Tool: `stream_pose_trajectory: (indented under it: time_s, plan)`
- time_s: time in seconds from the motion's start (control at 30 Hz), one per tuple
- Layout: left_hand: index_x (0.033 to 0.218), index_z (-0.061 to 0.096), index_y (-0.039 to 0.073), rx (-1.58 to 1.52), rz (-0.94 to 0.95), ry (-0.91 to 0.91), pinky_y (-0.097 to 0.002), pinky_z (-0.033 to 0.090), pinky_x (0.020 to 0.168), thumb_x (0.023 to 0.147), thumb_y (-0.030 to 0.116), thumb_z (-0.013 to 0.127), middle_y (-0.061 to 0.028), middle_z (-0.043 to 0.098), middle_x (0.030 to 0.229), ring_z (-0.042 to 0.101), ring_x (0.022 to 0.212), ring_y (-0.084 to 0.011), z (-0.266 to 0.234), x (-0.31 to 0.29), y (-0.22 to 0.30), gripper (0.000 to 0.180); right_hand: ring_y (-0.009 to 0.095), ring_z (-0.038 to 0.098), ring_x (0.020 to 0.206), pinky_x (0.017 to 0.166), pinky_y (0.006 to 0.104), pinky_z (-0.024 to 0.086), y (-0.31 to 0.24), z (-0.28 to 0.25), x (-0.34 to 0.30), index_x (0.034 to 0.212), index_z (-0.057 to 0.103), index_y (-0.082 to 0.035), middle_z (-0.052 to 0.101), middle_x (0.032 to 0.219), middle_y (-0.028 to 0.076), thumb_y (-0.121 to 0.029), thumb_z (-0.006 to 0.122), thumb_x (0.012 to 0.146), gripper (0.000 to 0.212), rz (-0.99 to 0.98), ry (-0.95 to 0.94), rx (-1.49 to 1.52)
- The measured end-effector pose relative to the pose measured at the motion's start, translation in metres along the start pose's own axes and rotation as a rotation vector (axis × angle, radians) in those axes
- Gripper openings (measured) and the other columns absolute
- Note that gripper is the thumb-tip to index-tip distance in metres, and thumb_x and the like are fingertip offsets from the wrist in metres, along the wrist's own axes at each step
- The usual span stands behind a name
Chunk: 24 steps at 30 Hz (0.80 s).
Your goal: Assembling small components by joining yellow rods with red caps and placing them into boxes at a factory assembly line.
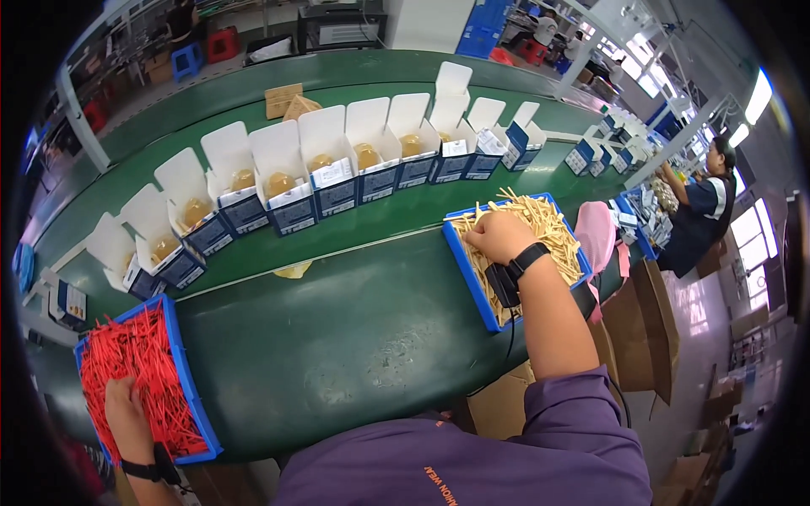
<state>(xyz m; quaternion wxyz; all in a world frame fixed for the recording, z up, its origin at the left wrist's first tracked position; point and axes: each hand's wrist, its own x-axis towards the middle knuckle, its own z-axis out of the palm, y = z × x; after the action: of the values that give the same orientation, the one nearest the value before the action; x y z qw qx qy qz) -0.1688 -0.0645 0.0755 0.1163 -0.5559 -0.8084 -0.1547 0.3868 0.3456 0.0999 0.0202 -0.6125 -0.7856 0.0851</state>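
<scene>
At the lower left, my left hand (128,415) reaches onto a heap of thin red plastic sticks (169,384) in a blue tray (187,384). Its fingers are drawn together at the sticks; whatever lies between them cannot be made out. My right hand (504,238) is over a second blue tray (462,268), which is filled with thin cream-coloured sticks (553,223). That hand is closed, fingertips pointing down at the sticks, and its grip is hidden. Dark bands circle both wrists, and a black device (503,285) hangs at the right one.
Beyond the trays, a row of open blue-and-white boxes (337,198) holding amber round items stands on the green conveyor (371,221). More boxes (603,156) are at the right, near a co-worker (704,202). A pink cloth (596,236) hangs beside the cream-stick tray. Cardboard cartons (641,329) stand below.
</scene>
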Motion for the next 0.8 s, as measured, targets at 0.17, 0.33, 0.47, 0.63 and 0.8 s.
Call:
stream_pose_trajectory:
  time_s: [0.17, 0.33, 0.47, 0.63, 0.8]
  plan:
    - [0.106, 0.061, -0.001, 0.18, 0.114, 0.204, -0.0373, 0.051, 0.073, 0.095, -0.001, 0.058, -0.0138, 0.059, 0.085, 0.061, 0.079, -0.031, -0.01, -0.008, -0.013, 0.011, 0.028, 0.07, 0.07, 0.068, 0.0387, 0.055, 0.001, 0.013, 0.006, 0.081, 0.073, -0.002, 0.071, 0.072, 0.016, -0.027, 0.07, 0.085, 0.026, -0.053, -0.04, 0.135]
    - [0.11, 0.058, 0.004, -0.821, -0.478, 0.032, -0.024, 0.045, 0.058, 0.102, 0.009, 0.054, -0.0021, 0.057, 0.077, 0.055, 0.067, -0.0086, -0.079, -0.01, 0.112, 0.01, 0.022, 0.068, 0.067, 0.064, 0.036, 0.054, 0.002, -0.001, -0.013, 0.086, 0.071, -0.001, 0.07, 0.074, 0.013, -0.021, 0.068, 0.09, 0.021, -0.114, 0.306, 0.289]
    - [0.109, 0.057, 0.005, -1.209, -0.413, -0.091, -0.0225, 0.045, 0.058, 0.103, 0.014, 0.055, 0.0007, 0.056, 0.074, 0.053, 0.063, -0.0063, -0.078, -0.009, 0.181, 0.011, 0.017, 0.064, 0.066, 0.063, 0.0315, 0.051, -0.058, -0.016, -0.043, 0.087, 0.069, -0.001, 0.068, 0.079, 0.008, -0.013, 0.064, 0.096, 0.016, -0.269, 0.209, 1.17]
    - [0.111, 0.058, 0.004, -1.545, -0.325, -0.244, -0.029, 0.053, 0.081, 0.105, 0.015, 0.055, -0.0057, 0.063, 0.103, 0.062, 0.091, -0.0123, -0.005, 0.029, 0.234, 0.013, 0.011, 0.06, 0.067, 0.067, 0.0261, 0.051, -0.162, 0.012, -0.097, 0.109, 0.067, -0.002, 0.066, 0.082, 0.006, -0.004, 0.07, 0.093, 0.017, -0.987, 0.053, 0.735]
    - [0.112, 0.059, 0.005, -1.785, -0.465, -0.32, -0.0298, 0.052, 0.09, 0.104, 0.013, 0.058, -0.0047, 0.065, 0.103, 0.063, 0.094, -0.0144, 0.036, 0.058, 0.223, 0.011, 0.012, 0.062, 0.071, 0.066, 0.0258, 0.052, -0.228, 0.029, -0.1, 0.118, 0.064, -0.003, 0.066, 0.085, 0.006, 0.0, 0.075, 0.087, 0.033, -0.857, -0.157, 0.739]
